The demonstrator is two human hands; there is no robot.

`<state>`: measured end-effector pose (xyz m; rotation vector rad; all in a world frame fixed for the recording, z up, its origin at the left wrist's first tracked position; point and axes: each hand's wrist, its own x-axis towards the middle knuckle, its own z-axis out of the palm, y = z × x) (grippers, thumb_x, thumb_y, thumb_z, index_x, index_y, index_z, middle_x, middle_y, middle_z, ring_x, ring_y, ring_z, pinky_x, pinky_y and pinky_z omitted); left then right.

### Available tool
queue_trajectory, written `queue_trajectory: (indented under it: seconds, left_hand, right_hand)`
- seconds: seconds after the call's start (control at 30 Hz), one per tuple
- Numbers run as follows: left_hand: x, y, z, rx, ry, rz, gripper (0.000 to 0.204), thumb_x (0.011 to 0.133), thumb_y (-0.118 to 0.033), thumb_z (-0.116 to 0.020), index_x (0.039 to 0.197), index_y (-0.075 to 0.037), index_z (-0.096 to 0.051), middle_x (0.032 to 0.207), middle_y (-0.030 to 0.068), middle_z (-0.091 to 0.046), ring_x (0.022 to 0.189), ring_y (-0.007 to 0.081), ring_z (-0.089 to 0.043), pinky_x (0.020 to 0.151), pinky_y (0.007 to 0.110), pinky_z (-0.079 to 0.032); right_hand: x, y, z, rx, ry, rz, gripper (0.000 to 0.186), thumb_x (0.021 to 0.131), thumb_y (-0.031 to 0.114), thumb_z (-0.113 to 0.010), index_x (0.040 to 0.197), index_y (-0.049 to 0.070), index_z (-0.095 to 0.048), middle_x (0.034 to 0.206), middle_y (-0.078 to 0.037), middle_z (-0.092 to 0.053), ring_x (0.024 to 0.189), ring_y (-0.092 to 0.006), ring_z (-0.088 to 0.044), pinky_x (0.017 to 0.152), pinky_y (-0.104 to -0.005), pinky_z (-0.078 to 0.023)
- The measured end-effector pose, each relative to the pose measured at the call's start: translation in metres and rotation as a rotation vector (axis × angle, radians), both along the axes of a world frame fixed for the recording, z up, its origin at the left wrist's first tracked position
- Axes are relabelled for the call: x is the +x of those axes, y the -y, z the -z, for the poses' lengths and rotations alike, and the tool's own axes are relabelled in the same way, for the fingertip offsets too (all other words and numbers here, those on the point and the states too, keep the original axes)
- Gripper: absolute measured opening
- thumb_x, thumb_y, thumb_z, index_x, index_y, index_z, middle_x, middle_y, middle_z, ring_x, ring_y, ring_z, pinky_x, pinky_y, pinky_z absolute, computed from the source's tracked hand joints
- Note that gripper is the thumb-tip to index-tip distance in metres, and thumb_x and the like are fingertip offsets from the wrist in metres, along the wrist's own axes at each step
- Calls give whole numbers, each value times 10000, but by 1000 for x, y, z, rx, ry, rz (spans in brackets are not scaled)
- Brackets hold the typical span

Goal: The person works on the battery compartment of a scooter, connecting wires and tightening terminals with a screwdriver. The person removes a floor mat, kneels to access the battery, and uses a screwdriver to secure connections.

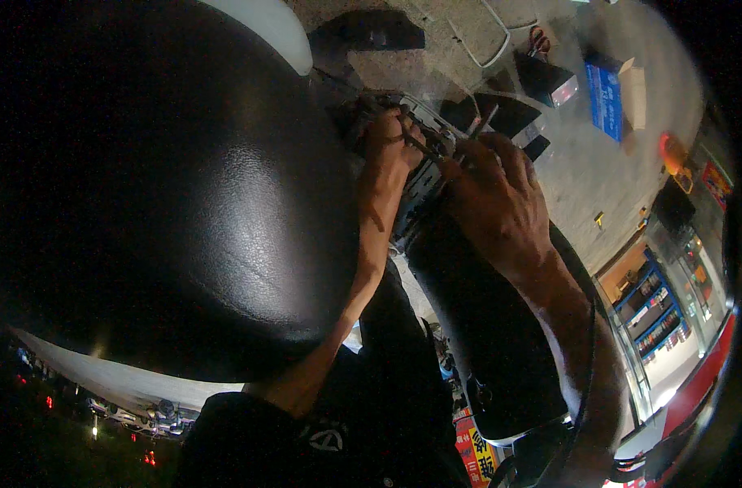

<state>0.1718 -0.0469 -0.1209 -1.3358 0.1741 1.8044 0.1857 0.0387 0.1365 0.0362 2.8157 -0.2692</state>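
Note:
My left hand (389, 140) is closed with curled fingers over a frame of metal parts (424, 189) beside a large black leather-like seat (249, 236). What those fingers grip is too dark to make out. A thin dark rod (422, 147) runs from them toward my right hand (501, 191). That hand is bent round a slim metal tool (486, 120), whose end sticks up past the knuckles; its kind is unclear. Under my right forearm lies a long black padded part (476, 309). Shadow hides much of the metalwork between the hands.
On the concrete floor (566, 195) ahead stand a dark box (546, 80) with scissors (538, 41) by it, and an open blue carton (605, 99). A small yellow tool (599, 220) lies farther right. Blue shelving (654, 309) stands at the right.

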Motion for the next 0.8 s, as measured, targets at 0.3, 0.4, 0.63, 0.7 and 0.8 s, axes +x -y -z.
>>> queue_trajectory:
  seconds: [0.3,0.4,0.63,0.7,0.8]
  left_hand:
    - [9,-10,-21,39,79,80,167,963,-270,-479,862,-155,-546,658,6,-487,503,169,-396,458,332,-309]
    - [6,10,30,84,-108,46,161,944,-245,-478,815,-157,-516,638,7,-484,481,178,-384,463,349,-314]
    - [-4,0,-16,61,-40,64,173,935,-230,-477,795,-135,-511,601,-10,-448,474,185,-400,469,356,-328]
    - [-5,-4,-19,43,-9,149,175,941,-226,-473,798,-135,-513,599,-10,-435,474,181,-393,472,353,-329]
    - [2,5,-11,207,-60,69,196,955,-226,-462,786,-137,-506,597,-8,-425,471,180,-381,477,346,-331]
  right_hand:
    - [13,4,37,-473,295,1155,152,811,140,-639,888,27,-706,831,-120,-650,817,-329,-641,662,-426,-526]
    - [-7,23,23,-533,392,1258,193,853,151,-622,989,33,-692,882,-153,-643,776,-355,-637,660,-438,-516]
    - [8,-2,7,17,24,6,375,749,97,-768,1105,67,-654,1126,-166,-611,1162,-328,-526,893,-466,-498]
    - [7,-10,10,-86,-16,-32,310,758,157,-769,1045,73,-686,1069,-148,-649,1012,-296,-599,852,-422,-500]
    - [7,-6,18,-226,125,403,198,847,209,-697,945,38,-698,920,-162,-677,828,-280,-635,769,-383,-500]
